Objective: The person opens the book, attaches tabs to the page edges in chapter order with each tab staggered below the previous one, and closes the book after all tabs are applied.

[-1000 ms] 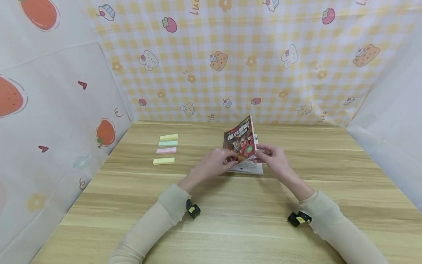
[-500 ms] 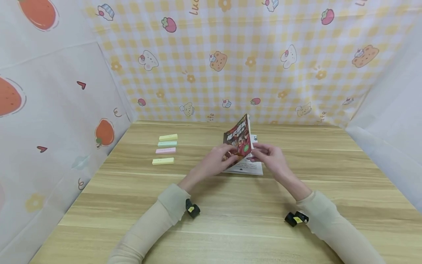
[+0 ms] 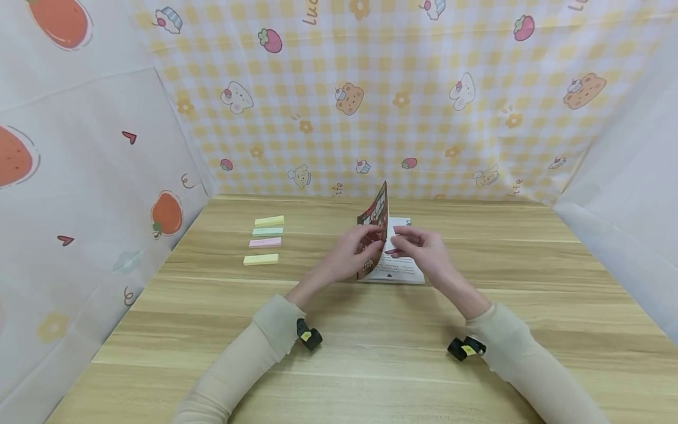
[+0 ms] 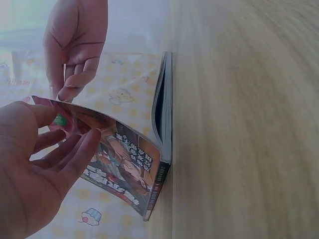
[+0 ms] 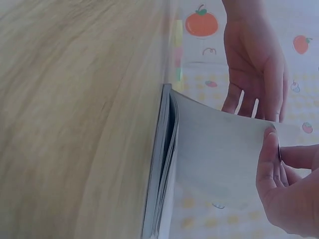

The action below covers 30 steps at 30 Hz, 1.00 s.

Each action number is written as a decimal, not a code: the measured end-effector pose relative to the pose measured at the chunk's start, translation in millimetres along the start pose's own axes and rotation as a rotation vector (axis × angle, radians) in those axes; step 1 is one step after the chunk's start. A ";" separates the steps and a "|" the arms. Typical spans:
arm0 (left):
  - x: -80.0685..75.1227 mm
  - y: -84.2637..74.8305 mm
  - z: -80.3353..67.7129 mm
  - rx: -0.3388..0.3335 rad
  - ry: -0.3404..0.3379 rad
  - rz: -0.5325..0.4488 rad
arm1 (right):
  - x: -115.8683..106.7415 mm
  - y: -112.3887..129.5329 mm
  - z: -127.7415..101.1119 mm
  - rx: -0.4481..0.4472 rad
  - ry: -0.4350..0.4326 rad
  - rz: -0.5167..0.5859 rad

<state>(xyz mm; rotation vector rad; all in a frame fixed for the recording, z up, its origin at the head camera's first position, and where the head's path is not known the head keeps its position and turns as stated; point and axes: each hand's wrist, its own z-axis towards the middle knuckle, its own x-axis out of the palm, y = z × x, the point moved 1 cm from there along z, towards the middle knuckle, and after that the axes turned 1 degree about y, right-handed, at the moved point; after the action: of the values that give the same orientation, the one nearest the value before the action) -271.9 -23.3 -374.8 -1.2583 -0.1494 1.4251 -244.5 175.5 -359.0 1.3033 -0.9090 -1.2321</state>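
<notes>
A paperback book point(image 3: 394, 272) lies on the table, its front cover point(image 3: 377, 209) raised and curved nearly upright, with a printed page bared at right. My left hand point(image 3: 346, 253) is on the cover's outer, illustrated side; its loosely bent fingers touch the cover point(image 4: 119, 149), as the left wrist view shows. Across the book, my right hand point(image 3: 426, 250) is at the cover's free edge from the page side. In the right wrist view its bent fingers point(image 5: 269, 167) meet the blank inside of the cover point(image 5: 219, 149). Whether the thumb pinches that edge cannot be made out.
Left of the book lie several small sticky-note pads in a column: a yellow pad point(image 3: 269, 221), a green pad point(image 3: 267, 232), a pink pad point(image 3: 265, 242) and another yellow pad point(image 3: 261, 259). A checked cloth point(image 3: 296, 135) hangs behind the wooden table point(image 3: 371, 377).
The cover has swung left, from leaning over the pages to nearly upright, baring more of the page. My right hand has moved left with it; my left hand has shifted slightly.
</notes>
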 end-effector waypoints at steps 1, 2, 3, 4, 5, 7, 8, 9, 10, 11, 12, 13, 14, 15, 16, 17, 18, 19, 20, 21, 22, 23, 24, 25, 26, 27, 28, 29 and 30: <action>-0.2 -0.4 0.0 -0.006 -0.003 -0.013 | 0.9 0.2 0.4 -0.002 0.003 0.001; -0.4 -0.6 0.1 -0.013 -0.004 -0.029 | 1.4 0.2 0.8 -0.003 0.009 0.004; -0.7 -1.0 0.0 -0.020 -0.003 -0.052 | 2.1 0.2 1.2 -0.004 0.015 0.005; -1.0 -1.0 0.2 -0.027 -0.001 -0.078 | 2.6 -0.2 1.8 -0.005 0.022 0.005; -1.3 -1.0 0.3 -0.035 0.001 -0.104 | 2.9 -0.6 2.3 -0.004 0.028 0.008; -2.4 -1.7 0.4 -0.050 0.002 -0.146 | 3.9 -1.7 3.0 -0.002 0.041 0.012; -2.9 -1.9 0.5 -0.055 0.003 -0.162 | 4.2 -2.4 3.5 -0.002 0.047 0.012; -3.5 -2.3 0.5 -0.062 0.000 -0.171 | 4.9 -2.9 3.8 -0.002 0.053 0.013; -4.2 -2.5 0.6 -0.068 -0.004 -0.173 | 5.5 -3.4 4.0 -0.004 0.061 0.012; -4.9 -2.9 0.6 -0.073 -0.008 -0.169 | 6.2 -3.5 4.0 -0.006 0.065 0.012; -5.7 -3.3 0.6 -0.078 -0.014 -0.165 | 7.0 -3.5 4.0 -0.012 0.070 0.013; -6.4 -3.5 0.7 -0.082 -0.019 -0.166 | 7.7 -3.2 4.0 -0.017 0.073 0.018; -7.1 -4.0 0.7 -0.089 -0.022 -0.172 | 8.6 -2.9 4.0 -0.026 0.081 0.027; -7.8 -4.3 0.6 -0.095 -0.024 -0.177 | 9.7 -2.4 4.0 -0.034 0.087 0.039; -8.3 -4.6 0.6 -0.102 -0.025 -0.185 | 10.5 -1.9 4.1 -0.041 0.092 0.049; -8.8 -5.0 0.6 -0.110 -0.026 -0.195 | 11.3 -1.4 4.2 -0.048 0.095 0.062; -9.2 -5.4 0.5 -0.119 -0.027 -0.209 | 12.0 -1.0 4.3 -0.052 0.100 0.076; -9.6 -5.8 0.4 -0.128 -0.026 -0.224 | 12.7 -0.7 4.4 -0.053 0.102 0.087; -10.0 -6.3 0.3 -0.138 -0.028 -0.235 | 13.5 -0.4 4.5 -0.053 0.102 0.094; -10.4 -6.9 0.1 -0.147 -0.031 -0.249 | 14.0 -0.1 4.5 -0.051 0.101 0.095; -10.9 -7.4 0.1 -0.158 -0.035 -0.269 | 14.3 0.0 4.4 -0.050 0.103 0.090; -11.5 -8.0 0.1 -0.170 -0.039 -0.290 | 14.9 0.2 4.4 -0.048 0.103 0.086; -12.2 -8.6 0.2 -0.181 -0.043 -0.308 | 15.6 0.3 4.3 -0.047 0.104 0.079; -13.1 -9.2 0.1 -0.192 -0.047 -0.318 | 16.2 0.5 4.3 -0.047 0.106 0.073; -13.9 -9.7 -0.1 -0.204 -0.052 -0.324 | 16.7 0.5 4.4 -0.047 0.109 0.066; -15.0 -10.4 -0.2 -0.213 -0.056 -0.330 | 17.2 0.6 4.5 -0.047 0.112 0.059; -16.0 -10.8 -0.3 -0.222 -0.059 -0.327 | 17.5 0.6 4.5 -0.050 0.117 0.051; -17.0 -11.3 -0.5 -0.229 -0.062 -0.319 | 17.8 0.7 4.5 -0.050 0.120 0.047; -17.9 -11.7 -0.6 -0.230 -0.065 -0.313 | 18.0 0.8 4.4 -0.050 0.123 0.042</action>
<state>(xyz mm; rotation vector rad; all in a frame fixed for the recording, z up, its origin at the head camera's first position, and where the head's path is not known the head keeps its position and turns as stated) -268.5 -33.7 -356.4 -1.3088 -0.5447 1.2003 -245.5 157.1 -360.6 1.2998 -0.8086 -1.1224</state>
